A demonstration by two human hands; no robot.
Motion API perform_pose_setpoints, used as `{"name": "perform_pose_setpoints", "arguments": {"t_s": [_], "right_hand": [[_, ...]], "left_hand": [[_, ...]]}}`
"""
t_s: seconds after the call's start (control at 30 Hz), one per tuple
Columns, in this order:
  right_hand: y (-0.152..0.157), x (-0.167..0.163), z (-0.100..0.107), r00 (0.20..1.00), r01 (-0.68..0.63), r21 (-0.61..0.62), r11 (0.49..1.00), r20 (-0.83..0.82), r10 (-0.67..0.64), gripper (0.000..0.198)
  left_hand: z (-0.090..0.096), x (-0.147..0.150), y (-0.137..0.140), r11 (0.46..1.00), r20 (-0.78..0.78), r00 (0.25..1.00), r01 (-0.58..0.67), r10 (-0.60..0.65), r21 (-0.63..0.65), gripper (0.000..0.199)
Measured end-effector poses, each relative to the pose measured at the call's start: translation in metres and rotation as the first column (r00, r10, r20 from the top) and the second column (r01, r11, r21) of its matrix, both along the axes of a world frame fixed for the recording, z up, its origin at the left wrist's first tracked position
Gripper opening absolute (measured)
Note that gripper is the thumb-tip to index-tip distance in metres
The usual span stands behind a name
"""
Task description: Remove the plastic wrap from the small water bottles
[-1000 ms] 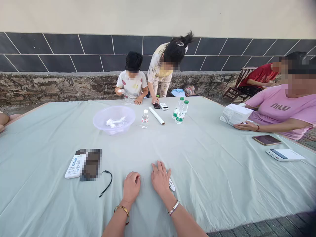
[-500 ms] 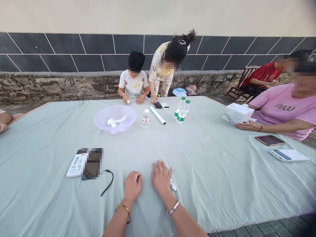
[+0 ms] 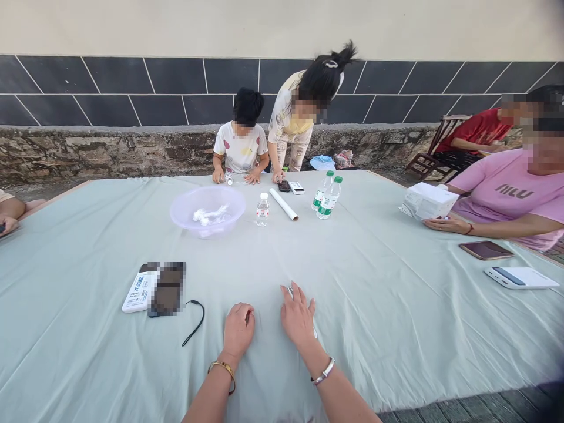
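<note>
Right hand (image 3: 298, 317) shifted, covering white object (image 3: 289, 289) (mostly).

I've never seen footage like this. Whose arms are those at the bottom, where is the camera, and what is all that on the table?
There is no machine here. The camera sits on a person's head and looks forward and down, so the two arms at the bottom are that person's own. The left hand is loosely curled and rests on the pale green cloth that covers the table. The right hand lies flat on the cloth over a small white object, mostly hidden beneath it; neither hand grips anything. To the left lie a white device and a black cord. Farther off stand a clear plastic bowl, a small water bottle, a white roll and two green-capped bottles. Other people sit or stand around the table; one at the right holds a white box.
</note>
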State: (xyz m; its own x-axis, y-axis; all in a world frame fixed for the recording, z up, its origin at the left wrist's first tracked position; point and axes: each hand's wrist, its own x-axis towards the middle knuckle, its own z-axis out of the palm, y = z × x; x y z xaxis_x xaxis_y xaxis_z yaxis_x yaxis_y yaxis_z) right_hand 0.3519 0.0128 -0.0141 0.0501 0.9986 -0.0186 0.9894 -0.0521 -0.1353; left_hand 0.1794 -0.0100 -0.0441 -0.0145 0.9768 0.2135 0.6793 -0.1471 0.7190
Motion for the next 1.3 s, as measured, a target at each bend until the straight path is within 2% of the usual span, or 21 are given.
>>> {"name": "perform_pose_setpoints", "arguments": {"t_s": [0.2, 0.5, 0.73, 1.0, 1.3], "right_hand": [[0.006, 0.023, 0.007, 0.997, 0.047, -0.018, 0.999, -0.059, -0.048, 0.049], [0.009, 0.023, 0.003, 0.995, 0.075, 0.015, 0.997, -0.071, -0.074, 0.047], [0.013, 0.033, 0.010, 0.987, 0.118, -0.071, 0.990, -0.103, -0.125, 0.048], [0.016, 0.020, 0.010, 0.987, 0.132, 0.024, 0.991, -0.095, -0.129, 0.049], [0.018, 0.026, 0.002, 0.992, 0.107, 0.033, 0.994, -0.066, -0.105, 0.052]], "left_hand": [[0.000, 0.000, 0.000, 1.000, 0.007, 1.000, -0.002, 0.002, -0.025, 0.017], [0.000, 0.000, 0.000, 0.999, 0.006, 1.000, -0.002, 0.003, -0.036, 0.018], [0.001, 0.000, 0.000, 1.000, 0.001, 1.000, 0.000, 0.000, -0.027, 0.019], [0.002, 0.001, 0.001, 0.999, 0.000, 1.000, -0.018, 0.018, -0.028, 0.018], [0.000, 0.001, 0.002, 1.000, -0.003, 1.000, -0.009, 0.008, -0.023, 0.017]]}}
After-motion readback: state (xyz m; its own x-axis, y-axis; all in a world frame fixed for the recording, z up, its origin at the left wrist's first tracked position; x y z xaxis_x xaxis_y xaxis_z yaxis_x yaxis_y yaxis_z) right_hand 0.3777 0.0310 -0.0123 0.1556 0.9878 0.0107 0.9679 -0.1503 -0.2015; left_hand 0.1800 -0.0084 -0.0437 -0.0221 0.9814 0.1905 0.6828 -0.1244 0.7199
